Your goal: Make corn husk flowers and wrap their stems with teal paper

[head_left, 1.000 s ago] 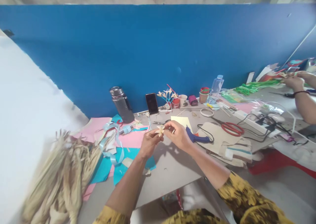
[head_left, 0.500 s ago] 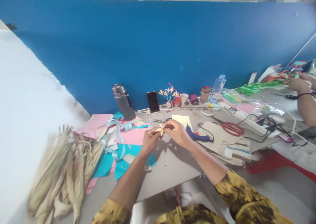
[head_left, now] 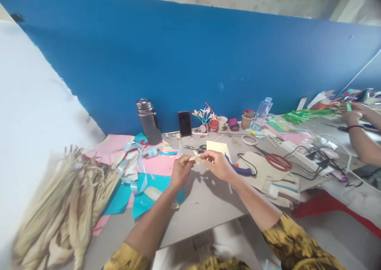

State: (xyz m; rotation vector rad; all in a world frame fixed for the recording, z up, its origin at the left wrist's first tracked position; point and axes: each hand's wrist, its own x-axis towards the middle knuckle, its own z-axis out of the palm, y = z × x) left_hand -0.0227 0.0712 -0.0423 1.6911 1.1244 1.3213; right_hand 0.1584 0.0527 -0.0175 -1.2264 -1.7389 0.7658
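Note:
Between my two hands, above the table (head_left: 205,210), is a small cream husk flower (head_left: 195,158) with pointed petals. My left hand (head_left: 182,170) pinches it from the left side. The fingers of my right hand (head_left: 216,164) are closed at its right edge; the exact grip is partly hidden by the fingers. Behind my right wrist lies a blue glue gun (head_left: 242,170), partly covered. A pale yellow paper sheet (head_left: 218,146) lies just beyond my hands, beside dark-handled scissors (head_left: 202,147). Finished-looking cream flowers on blue stems (head_left: 204,114) stand at the back.
Dried corn husks (head_left: 56,210) are heaped at left, beside pink and blue paper (head_left: 119,198) and ribbon (head_left: 145,174). A flask (head_left: 149,123) and phone (head_left: 185,124) stand at the back. Red scissors (head_left: 278,162), a power strip (head_left: 299,155) and a co-worker's hand (head_left: 353,113) are at right.
The view has shifted and tilted slightly. My fingers have turned the flower, so its petals now face differently. The co-worker's hand at right has moved a little lower in view.

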